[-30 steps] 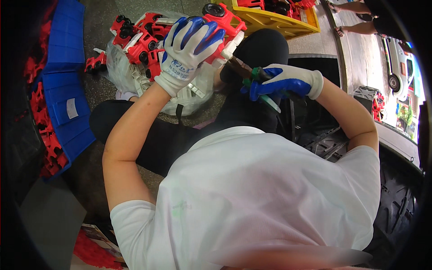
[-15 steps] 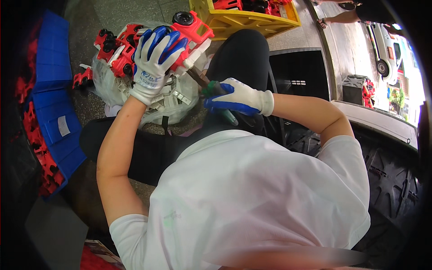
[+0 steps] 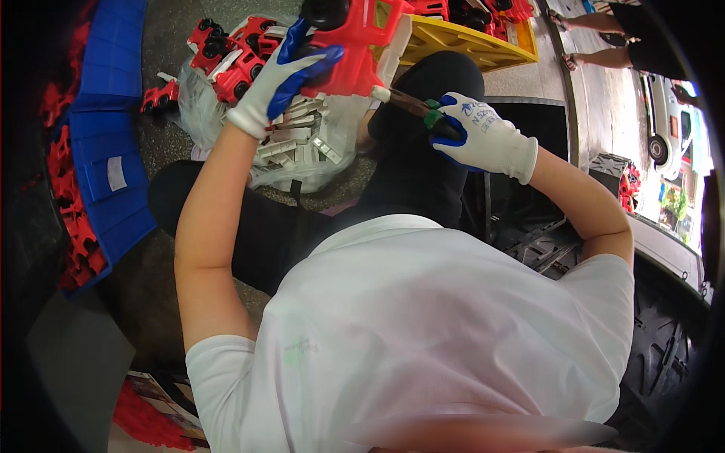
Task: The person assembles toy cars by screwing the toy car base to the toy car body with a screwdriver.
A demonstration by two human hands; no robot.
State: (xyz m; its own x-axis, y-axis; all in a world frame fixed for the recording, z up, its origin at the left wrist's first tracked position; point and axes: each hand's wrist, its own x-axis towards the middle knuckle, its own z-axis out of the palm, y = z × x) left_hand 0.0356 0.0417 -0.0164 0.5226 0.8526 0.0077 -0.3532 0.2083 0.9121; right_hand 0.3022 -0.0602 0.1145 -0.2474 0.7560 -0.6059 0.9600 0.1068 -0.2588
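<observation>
Left hand (image 3: 281,83): I see gloved fingers clamped around red toy truck (image 3: 355,38), raised ahead.
Right hand (image 3: 483,136): fist gripping brown-handled tool (image 3: 408,104), tip touching truck's white end.
Below left hand: clear bag of white parts (image 3: 302,147).

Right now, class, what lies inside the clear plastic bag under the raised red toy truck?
The clear plastic bag holds white plastic strips. The left hand and the red toy truck cover its top; its bottom contents cannot be seen.

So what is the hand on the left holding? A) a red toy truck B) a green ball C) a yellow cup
A: the gloved left hand grips a red toy truck with a black wheel, while the right hand points a brown-handled tool at it.
</observation>
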